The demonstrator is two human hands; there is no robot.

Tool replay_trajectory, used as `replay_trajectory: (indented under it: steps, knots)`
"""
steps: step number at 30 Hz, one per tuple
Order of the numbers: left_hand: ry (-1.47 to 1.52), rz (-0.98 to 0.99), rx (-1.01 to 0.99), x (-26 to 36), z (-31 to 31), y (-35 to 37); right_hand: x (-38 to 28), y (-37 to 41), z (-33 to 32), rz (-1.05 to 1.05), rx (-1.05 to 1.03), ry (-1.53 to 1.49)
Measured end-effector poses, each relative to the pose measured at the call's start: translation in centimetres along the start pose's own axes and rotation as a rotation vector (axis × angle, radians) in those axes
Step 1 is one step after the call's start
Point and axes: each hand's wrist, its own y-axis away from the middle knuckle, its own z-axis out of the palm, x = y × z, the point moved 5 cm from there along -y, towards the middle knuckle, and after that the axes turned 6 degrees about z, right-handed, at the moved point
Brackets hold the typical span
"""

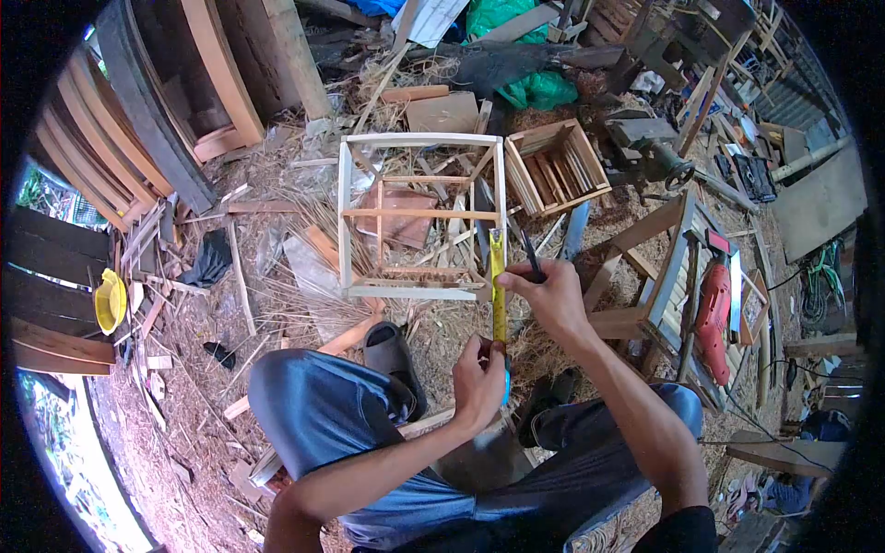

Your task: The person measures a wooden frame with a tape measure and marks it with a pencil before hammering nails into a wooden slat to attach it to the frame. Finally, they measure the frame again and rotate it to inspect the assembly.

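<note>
A light wooden frame (421, 293) stands on the ground in front of my knees, with a crossbar through its middle. Along its right side runs the yellow blade of a tape measure (499, 309), pulled out away from me. My left hand (479, 385) is closed around the near end of the tape, and a bit of its blue case shows below the fingers. Just right of the blade, my right hand (551, 293) pinches a dark pencil-like marker (531, 256), its tip pointing up toward the frame's right side.
A slatted wooden crate (558, 168) sits behind on the right. Nearer, a red power tool (713, 318) lies on a slatted wooden piece (668, 295), its cord trailing right. Wood scraps and shavings cover the ground. A yellow bowl (110, 302) is at left, near curved boards (147, 120).
</note>
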Motion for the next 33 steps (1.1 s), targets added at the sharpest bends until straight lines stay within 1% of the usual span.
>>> replay_trajectory:
  steps: [2, 6, 8, 11, 13, 15, 17, 22, 30, 33]
  knots:
    - [-0.008, -0.004, 0.011, -0.3, 0.0, 0.1, 0.0, 0.0, 0.1, -0.045, 0.002, -0.005]
    - [-0.008, 0.003, 0.029, 0.0, -0.2, -0.7, -0.1, -0.1, -0.3, 0.017, 0.02, 0.03]
    - [-0.015, 0.009, 0.033, -0.1, -0.3, -1.0, 0.3, -0.3, -0.4, -0.04, 0.051, 0.073]
    - [-0.03, 0.0, 0.028, -0.1, -0.3, -1.4, 0.4, -0.2, -0.5, -0.067, 0.051, 0.071]
    - [-0.054, 0.001, 0.038, 0.5, -0.5, -1.4, 0.4, 0.0, -0.5, -0.047, 0.04, 0.08]
    - [-0.034, -0.026, 0.034, 0.3, -0.5, -1.7, 0.7, 0.0, -0.3, -0.022, 0.027, 0.087]
    - [-0.013, -0.053, 0.03, -0.2, -0.3, -1.9, 1.1, -0.2, -0.4, -0.043, 0.037, 0.094]
    - [-0.041, 0.016, 0.04, -0.4, -0.2, -2.2, 0.9, 0.2, -0.4, -0.03, 0.025, 0.081]
    - [0.002, -0.004, 0.033, -0.3, -0.2, -2.5, 1.8, 0.0, -0.2, -0.003, -0.001, 0.108]
    - [0.01, 0.005, 0.033, -0.3, -0.2, -2.6, 2.0, 0.0, -0.1, -0.035, -0.009, 0.065]
